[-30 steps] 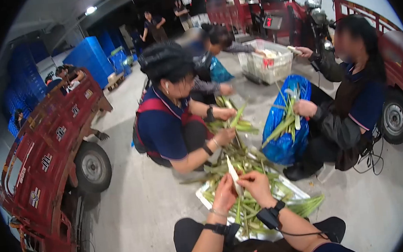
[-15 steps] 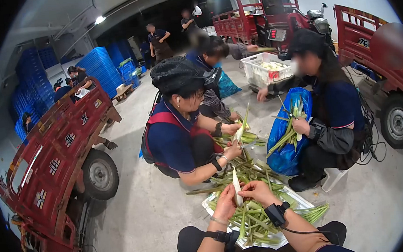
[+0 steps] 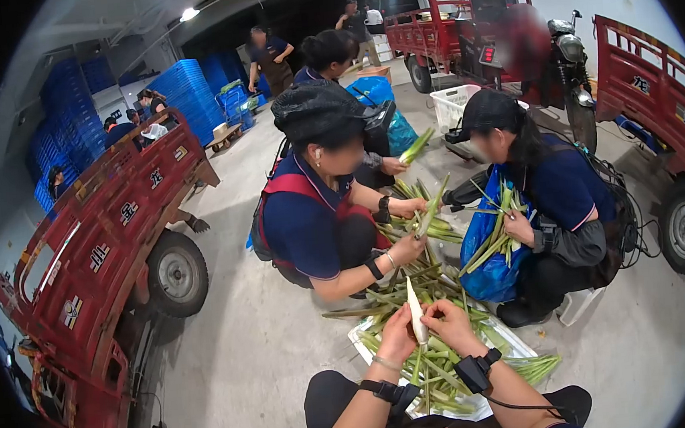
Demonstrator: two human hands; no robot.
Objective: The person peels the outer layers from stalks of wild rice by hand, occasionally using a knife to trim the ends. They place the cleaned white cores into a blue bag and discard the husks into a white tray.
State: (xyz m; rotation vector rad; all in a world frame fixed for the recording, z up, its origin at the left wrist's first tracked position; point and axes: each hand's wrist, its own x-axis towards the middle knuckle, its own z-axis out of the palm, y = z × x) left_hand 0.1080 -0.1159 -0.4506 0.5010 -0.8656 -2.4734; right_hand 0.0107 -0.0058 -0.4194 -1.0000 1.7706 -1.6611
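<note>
My left hand and my right hand both grip one pale peeled stalk, upright between them, its green leaves hanging below. Under my hands a heap of green stalks and husks lies on a white sheet on the floor. A black band with a small device sits on each wrist.
A squatting person in a dark cap peels a stalk across the heap. Another person at the right holds stalks over a blue bag. Red cargo tricycles stand at the left and right. Behind are a white crate and blue crate stacks.
The view has tilted up slightly. My hands keep the stalk upright and have shifted little. The person at the right has bent lower over the blue bag.
</note>
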